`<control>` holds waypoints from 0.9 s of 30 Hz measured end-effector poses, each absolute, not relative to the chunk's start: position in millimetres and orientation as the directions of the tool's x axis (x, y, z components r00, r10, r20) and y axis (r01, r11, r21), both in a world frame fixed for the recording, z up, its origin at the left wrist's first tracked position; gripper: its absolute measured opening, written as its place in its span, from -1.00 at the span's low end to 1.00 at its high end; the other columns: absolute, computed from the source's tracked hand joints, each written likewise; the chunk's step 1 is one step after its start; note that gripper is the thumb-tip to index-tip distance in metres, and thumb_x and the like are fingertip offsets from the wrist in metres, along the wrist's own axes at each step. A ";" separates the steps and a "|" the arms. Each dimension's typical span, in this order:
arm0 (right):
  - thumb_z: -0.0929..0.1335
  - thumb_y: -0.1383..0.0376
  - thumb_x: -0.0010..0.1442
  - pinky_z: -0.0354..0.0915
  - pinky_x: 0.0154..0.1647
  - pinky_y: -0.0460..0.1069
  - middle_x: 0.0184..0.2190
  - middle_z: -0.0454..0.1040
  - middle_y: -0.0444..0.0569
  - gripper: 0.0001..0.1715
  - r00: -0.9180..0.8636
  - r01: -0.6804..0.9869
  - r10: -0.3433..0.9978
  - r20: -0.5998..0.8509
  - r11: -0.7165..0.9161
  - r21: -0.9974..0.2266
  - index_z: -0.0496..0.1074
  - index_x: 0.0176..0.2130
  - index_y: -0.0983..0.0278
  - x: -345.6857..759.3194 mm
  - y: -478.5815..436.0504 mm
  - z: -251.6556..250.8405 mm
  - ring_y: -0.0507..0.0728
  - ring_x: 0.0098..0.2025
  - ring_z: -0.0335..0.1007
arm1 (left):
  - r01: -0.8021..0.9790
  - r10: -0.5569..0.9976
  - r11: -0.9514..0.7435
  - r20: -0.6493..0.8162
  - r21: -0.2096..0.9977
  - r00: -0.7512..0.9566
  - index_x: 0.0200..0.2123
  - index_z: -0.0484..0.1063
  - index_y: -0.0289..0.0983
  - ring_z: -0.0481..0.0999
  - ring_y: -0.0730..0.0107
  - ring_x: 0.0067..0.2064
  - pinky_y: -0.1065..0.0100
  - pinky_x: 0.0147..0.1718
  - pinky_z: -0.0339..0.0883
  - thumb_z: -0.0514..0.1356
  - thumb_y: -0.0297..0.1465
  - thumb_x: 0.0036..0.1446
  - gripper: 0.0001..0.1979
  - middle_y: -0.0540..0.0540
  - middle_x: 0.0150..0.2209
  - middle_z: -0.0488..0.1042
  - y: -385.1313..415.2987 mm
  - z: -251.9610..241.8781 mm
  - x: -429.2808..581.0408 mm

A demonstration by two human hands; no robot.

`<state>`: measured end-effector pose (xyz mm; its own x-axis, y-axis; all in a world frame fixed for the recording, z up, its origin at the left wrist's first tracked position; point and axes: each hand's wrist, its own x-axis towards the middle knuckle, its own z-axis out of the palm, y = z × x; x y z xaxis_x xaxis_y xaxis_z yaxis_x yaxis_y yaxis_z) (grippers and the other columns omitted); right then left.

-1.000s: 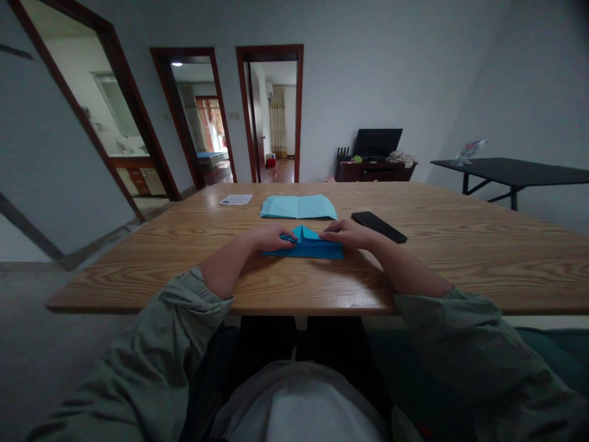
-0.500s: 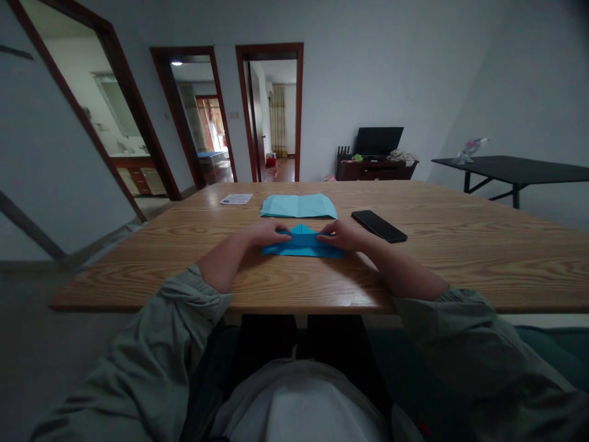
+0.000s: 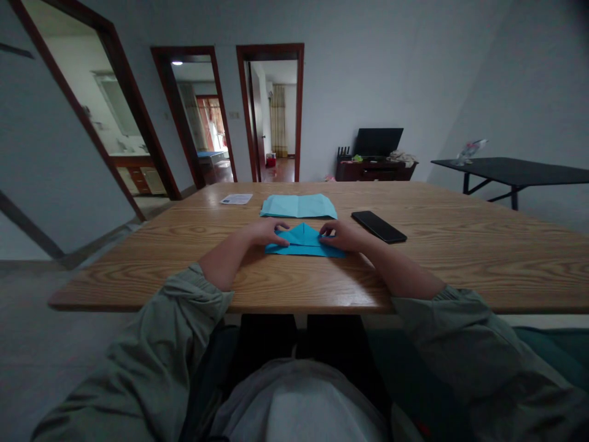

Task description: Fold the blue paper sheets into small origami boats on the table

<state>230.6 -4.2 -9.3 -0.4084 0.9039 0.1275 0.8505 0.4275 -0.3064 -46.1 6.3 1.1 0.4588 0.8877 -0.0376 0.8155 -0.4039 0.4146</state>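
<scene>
A sheet of blue paper (image 3: 304,249), folded to a point at the top with a band along its lower edge, lies on the wooden table (image 3: 304,288) in front of me. My left hand (image 3: 270,232) holds its left side, thumb on top near the band. On the right side my right hand (image 3: 339,236) grips the paper with curled fingers, thumb toward the fold. The peaked part stands between the two hands. Just beyond it lies lighter blue paper (image 3: 299,206) with creases, in what looks like a stack.
A black phone (image 3: 378,226) lies to the right of the papers. A small white card (image 3: 236,199) is at the far left of the table. Farther back stand a dark table (image 3: 515,170) on the right and a screen (image 3: 378,142) on a low cabinet.
The lower flap of the blue paper has come down flatter, and more of the peaked part shows above it. Both hands have stayed at the paper's sides with small finger shifts.
</scene>
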 end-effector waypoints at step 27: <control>0.46 0.05 -0.05 0.33 -0.26 -0.02 -0.22 0.49 -0.02 -0.52 -0.393 0.492 0.914 0.099 0.300 -0.817 0.42 -0.17 0.22 234.7 -3.1 -10.1 0.14 -0.22 0.39 | 0.396 0.912 -0.387 0.283 0.833 0.296 -0.31 0.38 -0.30 0.34 0.48 -0.48 0.46 -0.52 0.19 0.30 -0.09 -0.14 -0.57 0.04 -0.50 0.36 5.9 -0.7 -45.4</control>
<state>234.7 -3.1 -10.1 -0.3930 0.9142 0.0991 0.4921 0.3001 -0.8172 -45.4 5.9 -0.7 0.2960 0.9123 0.2830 0.3955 -0.3868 0.8331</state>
